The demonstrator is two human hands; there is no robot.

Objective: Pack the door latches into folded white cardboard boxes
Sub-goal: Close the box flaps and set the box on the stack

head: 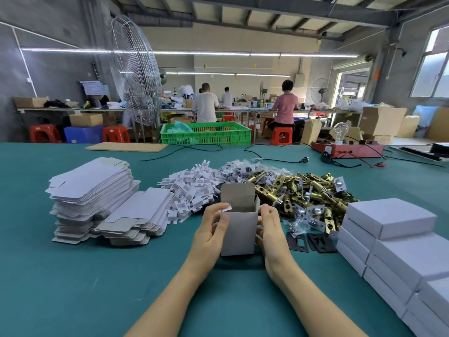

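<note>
1. I am holding the upright white cardboard box (239,233) on the teal table mat (73,276); it is open at the top with its back flap standing up. My left hand (211,234) is gripping the box's left wall, fingers curled over the small side flap. My right hand (269,229) is clasping the right wall.
2. Step, as I judge it: the box is being squared up. I cannot tell whether anything is inside.
3. Next move calls for freeing the right hand to pick one latch while the left is steadying the box.
4. The heap of brass door latches (306,190) is lying just behind and right of the box.
5. White plastic inserts (192,193) are piled behind-left; flat white carton blanks (97,198) are stacked further left.
6. Closed white boxes (393,242) are stacked to the right; black plates (308,242) are lying between them and the box.
7. The tangled latch heap may be hindering a clean pick.
</note>
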